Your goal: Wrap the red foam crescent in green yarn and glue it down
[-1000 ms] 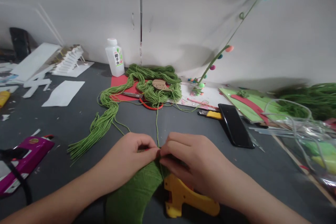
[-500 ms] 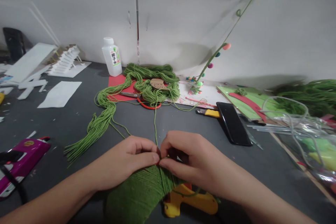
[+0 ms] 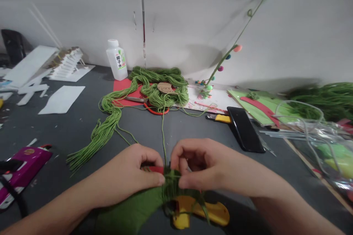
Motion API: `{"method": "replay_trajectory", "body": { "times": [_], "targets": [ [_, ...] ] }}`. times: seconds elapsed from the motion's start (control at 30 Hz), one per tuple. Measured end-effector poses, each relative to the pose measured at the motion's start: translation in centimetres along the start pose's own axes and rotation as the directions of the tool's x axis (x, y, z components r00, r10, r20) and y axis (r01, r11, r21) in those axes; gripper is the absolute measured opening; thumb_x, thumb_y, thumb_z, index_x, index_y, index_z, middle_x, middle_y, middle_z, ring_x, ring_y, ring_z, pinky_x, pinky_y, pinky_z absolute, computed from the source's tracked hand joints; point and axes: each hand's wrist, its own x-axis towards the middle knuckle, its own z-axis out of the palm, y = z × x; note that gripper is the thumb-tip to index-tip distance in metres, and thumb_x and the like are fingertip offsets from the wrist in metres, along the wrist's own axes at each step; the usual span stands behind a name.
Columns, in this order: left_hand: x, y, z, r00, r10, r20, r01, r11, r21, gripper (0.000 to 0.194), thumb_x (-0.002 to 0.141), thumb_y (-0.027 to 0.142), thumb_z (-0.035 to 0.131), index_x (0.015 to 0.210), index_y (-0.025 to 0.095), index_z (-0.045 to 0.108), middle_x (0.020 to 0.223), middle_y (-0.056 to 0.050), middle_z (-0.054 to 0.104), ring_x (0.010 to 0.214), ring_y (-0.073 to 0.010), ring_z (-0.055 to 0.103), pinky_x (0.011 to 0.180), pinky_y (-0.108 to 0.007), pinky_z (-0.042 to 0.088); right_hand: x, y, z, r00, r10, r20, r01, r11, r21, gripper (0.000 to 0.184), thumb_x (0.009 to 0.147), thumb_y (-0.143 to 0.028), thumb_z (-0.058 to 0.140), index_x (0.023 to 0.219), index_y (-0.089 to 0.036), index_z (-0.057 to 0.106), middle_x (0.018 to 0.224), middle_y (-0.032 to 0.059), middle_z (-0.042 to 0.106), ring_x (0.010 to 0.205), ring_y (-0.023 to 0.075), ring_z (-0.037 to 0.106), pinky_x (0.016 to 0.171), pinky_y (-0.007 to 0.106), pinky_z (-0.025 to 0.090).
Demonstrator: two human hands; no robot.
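My left hand (image 3: 138, 170) is closed on the edge of a curved green yarn-wrapped piece (image 3: 129, 211), thumb on top. A bit of red shows at its edge between the fingers. My right hand (image 3: 204, 165) pinches green yarn (image 3: 172, 176) just right of my left thumb; the strands there are blurred. One strand runs from this spot up to a loose green yarn skein (image 3: 157, 75) with a round cardboard tag (image 3: 165, 87). Below my right hand lies a yellow tool (image 3: 209, 211), probably a hot glue gun, partly crossed by yarn.
Red-handled scissors (image 3: 156, 108) lie by the skein, next to a white bottle (image 3: 117, 60). A phone (image 3: 245, 128) and yellow utility knife (image 3: 222, 118) lie to the right. At the left are a purple power strip (image 3: 27, 169) and a white stair model (image 3: 67, 64).
My right hand has moved slightly right, away from my left fingertips, drawing yarn with it. The yarn-wrapped piece has shifted a little down and left, showing more red at its edge.
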Motion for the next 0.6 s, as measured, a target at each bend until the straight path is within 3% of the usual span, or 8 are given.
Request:
{"method": "replay_trajectory", "body": {
  "times": [0.1, 0.2, 0.3, 0.37, 0.4, 0.47, 0.53, 0.6],
  "targets": [
    [-0.1, 0.0, -1.8, 0.979, 0.016, -0.205, 0.037, 0.967, 0.252, 0.016, 0.075, 0.03, 0.051, 0.07, 0.019, 0.062, 0.063, 0.005, 0.05, 0.063, -0.0137, 0.045, 0.058, -0.023, 0.032, -0.6, 0.0, -1.6, 0.994, 0.092, 0.057, -0.095, 0.994, 0.052, 0.02, 0.074, -0.029, 0.065, 0.09, -0.019, 0.056, 0.072, -0.0043, 0.054, 0.047, 0.0042, 0.041, 0.038, 0.014, 0.033],
    [-0.3, -0.5, -3.6, 0.969, 0.001, -0.248, 0.094, 0.925, 0.369, 0.016, 0.074, 0.031, 0.051, 0.067, 0.02, 0.06, 0.064, 0.004, 0.053, 0.063, -0.0147, 0.047, 0.058, -0.024, 0.032, -0.7, 0.5, -3.2, 0.988, -0.029, -0.149, 0.02, 0.998, -0.058, 0.013, 0.076, -0.028, 0.062, 0.083, -0.018, 0.058, 0.064, -0.0039, 0.054, 0.05, 0.0068, 0.046, 0.044, 0.017, 0.037],
    [-0.3, -1.0, -4.0, 0.999, -0.045, -0.03, 0.051, 0.964, 0.26, 0.012, 0.071, 0.029, 0.056, 0.063, 0.02, 0.057, 0.059, 0.006, 0.046, 0.058, -0.0121, 0.041, 0.054, -0.022, 0.03, -0.2, 1.3, -3.8, 0.783, -0.317, -0.535, 0.17, 0.937, -0.306, 0.008, 0.079, -0.026, 0.059, 0.08, -0.018, 0.059, 0.076, 0.0011, 0.06, 0.073, 0.0144, 0.057, 0.066, 0.025, 0.045],
    [-0.3, -1.1, -3.4, 0.995, -0.02, 0.102, 0.003, 0.987, 0.161, 0.011, 0.069, 0.027, 0.058, 0.062, 0.019, 0.056, 0.058, 0.007, 0.043, 0.056, -0.0105, 0.037, 0.053, -0.021, 0.028, 0.4, 1.6, -3.0, 0.654, -0.489, -0.578, 0.188, 0.844, -0.502, 0.01, 0.08, -0.023, 0.059, 0.09, -0.019, 0.06, 0.105, 0.0057, 0.06, 0.102, 0.0198, 0.054, 0.088, 0.033, 0.041],
    [-0.3, -1.1, -3.1, 0.99, -0.002, 0.139, -0.015, 0.992, 0.124, 0.01, 0.068, 0.026, 0.059, 0.062, 0.018, 0.056, 0.058, 0.007, 0.042, 0.056, -0.0101, 0.036, 0.052, -0.021, 0.028, 0.7, 1.6, -2.3, 0.663, -0.538, -0.521, 0.211, 0.802, -0.56, 0.016, 0.081, -0.021, 0.059, 0.096, -0.02, 0.06, 0.118, 0.0062, 0.056, 0.112, 0.0207, 0.048, 0.096, 0.034, 0.036],
    [-0.2, -1.1, -2.3, 0.986, 0.02, 0.164, -0.032, 0.997, 0.074, 0.01, 0.067, 0.026, 0.061, 0.063, 0.018, 0.058, 0.058, 0.007, 0.043, 0.056, -0.0098, 0.037, 0.052, -0.02, 0.028, 1.1, 1.3, -0.4, 0.794, -0.506, -0.337, 0.295, 0.806, -0.514, 0.025, 0.083, -0.021, 0.057, 0.108, -0.022, 0.056, 0.124, 0.0045, 0.052, 0.115, 0.0176, 0.046, 0.098, 0.031, 0.034],
    [-0.2, -1.1, -1.9, 0.987, 0.03, 0.16, -0.04, 0.998, 0.056, 0.008, 0.067, 0.026, 0.062, 0.066, 0.018, 0.061, 0.06, 0.007, 0.045, 0.058, -0.0101, 0.039, 0.053, -0.02, 0.028, 1.3, 1.0, 1.2, 0.917, -0.361, -0.172, 0.289, 0.896, -0.338, 0.028, 0.085, -0.023, 0.057, 0.113, -0.023, 0.052, 0.111, 0.0015, 0.059, 0.098, 0.0132, 0.054, 0.087, 0.026, 0.042],
    [-0.3, -1.1, -1.7, 0.988, 0.028, 0.155, -0.036, 0.998, 0.055, 0.008, 0.066, 0.026, 0.062, 0.068, 0.018, 0.063, 0.061, 0.007, 0.046, 0.06, -0.0103, 0.041, 0.054, -0.019, 0.029, 1.4, 0.7, 2.1, 0.968, -0.23, -0.1, 0.209, 0.96, -0.187, 0.024, 0.085, -0.027, 0.057, 0.107, -0.022, 0.053, 0.092, -0.0021, 0.06, 0.077, 0.0099, 0.054, 0.069, 0.02, 0.044]
  ]
}}
